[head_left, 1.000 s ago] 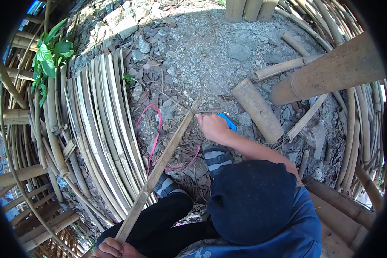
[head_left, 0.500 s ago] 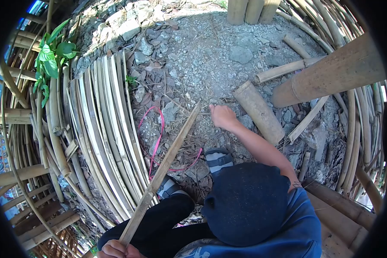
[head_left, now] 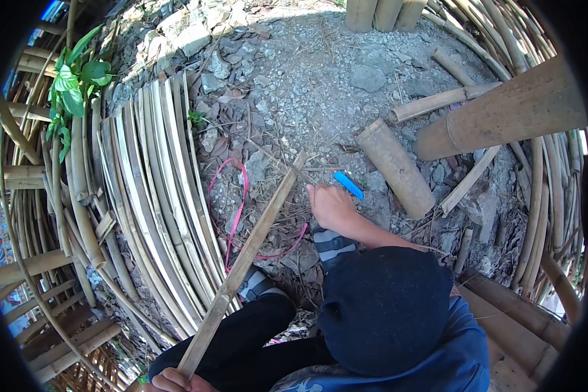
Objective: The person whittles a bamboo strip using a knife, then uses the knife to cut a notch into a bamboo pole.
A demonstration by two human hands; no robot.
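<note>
A person crouched on stony ground held a long bamboo strip by its near end in the left hand, fingers wrapped around it at the bottom edge of the view; the strip slanted up and away, its far tip resting on the gravel just left of the right hand. That right hand hovered low over the ground with fingers loosely curled, and whether it gripped anything could not be told. A blue tool lay on the stones just beyond the right hand, between it and a short bamboo log. A pink cord looped on the gravel left of the strip, and a stack of split bamboo slats lay farther left again.
</note>
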